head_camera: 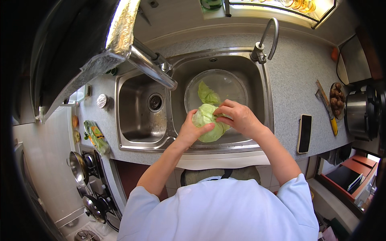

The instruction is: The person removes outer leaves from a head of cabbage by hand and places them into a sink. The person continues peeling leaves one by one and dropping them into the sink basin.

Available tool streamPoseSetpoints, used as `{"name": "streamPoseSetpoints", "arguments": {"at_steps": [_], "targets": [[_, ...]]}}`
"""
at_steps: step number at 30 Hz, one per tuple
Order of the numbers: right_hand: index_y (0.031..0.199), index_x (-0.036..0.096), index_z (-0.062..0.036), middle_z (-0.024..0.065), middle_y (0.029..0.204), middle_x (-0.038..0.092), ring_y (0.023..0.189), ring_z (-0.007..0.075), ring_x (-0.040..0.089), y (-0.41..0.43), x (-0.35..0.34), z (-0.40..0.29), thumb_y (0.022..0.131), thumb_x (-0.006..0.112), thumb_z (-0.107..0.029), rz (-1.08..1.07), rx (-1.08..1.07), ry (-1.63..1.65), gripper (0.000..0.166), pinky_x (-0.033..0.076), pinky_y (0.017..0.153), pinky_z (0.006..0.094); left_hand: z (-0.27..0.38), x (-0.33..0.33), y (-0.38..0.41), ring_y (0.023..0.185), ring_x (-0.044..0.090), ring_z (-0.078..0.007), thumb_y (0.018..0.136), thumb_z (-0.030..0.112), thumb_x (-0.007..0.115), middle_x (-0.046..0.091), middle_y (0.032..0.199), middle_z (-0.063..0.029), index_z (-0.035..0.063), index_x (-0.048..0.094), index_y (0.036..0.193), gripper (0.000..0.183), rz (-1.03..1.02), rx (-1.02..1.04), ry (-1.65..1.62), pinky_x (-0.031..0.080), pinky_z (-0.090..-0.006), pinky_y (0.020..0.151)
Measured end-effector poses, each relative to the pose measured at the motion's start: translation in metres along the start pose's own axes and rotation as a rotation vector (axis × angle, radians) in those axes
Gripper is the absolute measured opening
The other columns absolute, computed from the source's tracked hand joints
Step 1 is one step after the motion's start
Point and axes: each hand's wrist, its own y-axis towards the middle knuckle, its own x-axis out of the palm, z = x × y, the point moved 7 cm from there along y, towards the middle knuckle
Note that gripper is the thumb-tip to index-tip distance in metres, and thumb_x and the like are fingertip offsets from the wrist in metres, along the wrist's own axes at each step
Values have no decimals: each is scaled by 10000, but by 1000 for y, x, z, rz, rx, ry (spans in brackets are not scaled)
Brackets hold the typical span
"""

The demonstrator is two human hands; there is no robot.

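Observation:
My left hand [190, 129] holds a head of pale green cabbage [208, 135] from its left side, thumb across the top, over the near part of the large sink basin. From the right, my right hand [238, 117] grips the leaves at the upper right of the head with bent fingers. Beyond the cabbage, a round clear bowl [194, 79] stands in the basin, and torn cabbage leaves [207, 92] lie in it. The near rim of the bowl is hidden by the cabbage and my hands.
A chrome faucet [153, 70] reaches over the divider beside the small left basin [141, 120]. A thin curved tap [275, 39] stands behind right. On the right counter are a phone [305, 134], a yellow-handled tool [333, 125] and a bowl of brown round items [337, 98]. Bagged greens [97, 137] lie left.

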Motion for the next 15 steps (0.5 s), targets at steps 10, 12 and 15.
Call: {"name": "streamPoseSetpoints", "arguments": {"at_steps": [10,12,15], "targets": [[864,575,-63,67,856,588,723,273,615,-4,6,4,763,685,-156,-48,98,-20,175,510,634,370,16,-5,11,1153,483,-308,592,470,789,434,1261,-226,-6,358,1296,952,8,105,529,416,-379,954],[867,570,-61,73,858,588,726,276,615,-5,7,5,761,686,-153,-46,108,-12,182,510,636,373,25,-5,9,1167,469,-330,579,504,780,413,1273,-238,-1,364,1298,973,-1,94,587,404,-387,968],[865,560,-55,80,858,587,730,282,616,-7,9,5,754,691,-153,-40,128,-19,198,511,636,375,26,-5,10,1167,474,-329,586,519,768,419,1266,-233,7,354,1306,976,-23,84,632,408,-376,965]]}}
